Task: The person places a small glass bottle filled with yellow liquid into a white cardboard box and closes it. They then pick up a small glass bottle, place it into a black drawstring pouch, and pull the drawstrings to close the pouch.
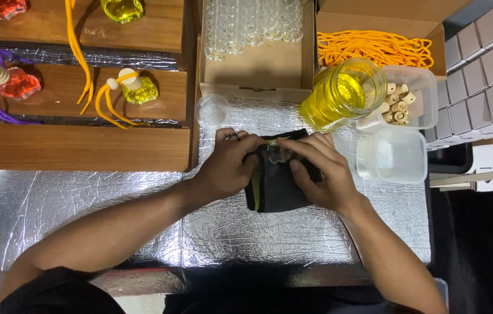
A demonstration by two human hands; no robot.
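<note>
Both hands meet over a black cloth point(275, 189) lying on the silver foil-covered table point(83, 209). My left hand point(229, 166) grips the cloth's left side and reaches to a small clear glass bottle point(277, 153). My right hand point(319, 171) pinches that bottle from the right with thumb and fingers. The bottle sits on the cloth between the fingertips, partly hidden by them. A strip of yellow-green shows at the cloth's left edge.
A glass jar of yellow liquid point(342, 93) stands behind the hands. Nearby are a tub of wooden caps point(412, 99), an empty clear tub point(392, 156), a round clear lid point(211, 109), a box of empty bottles point(255, 23), orange cords point(374, 47), wooden shelves with filled bottles point(139, 87) and white boxes point(485, 75).
</note>
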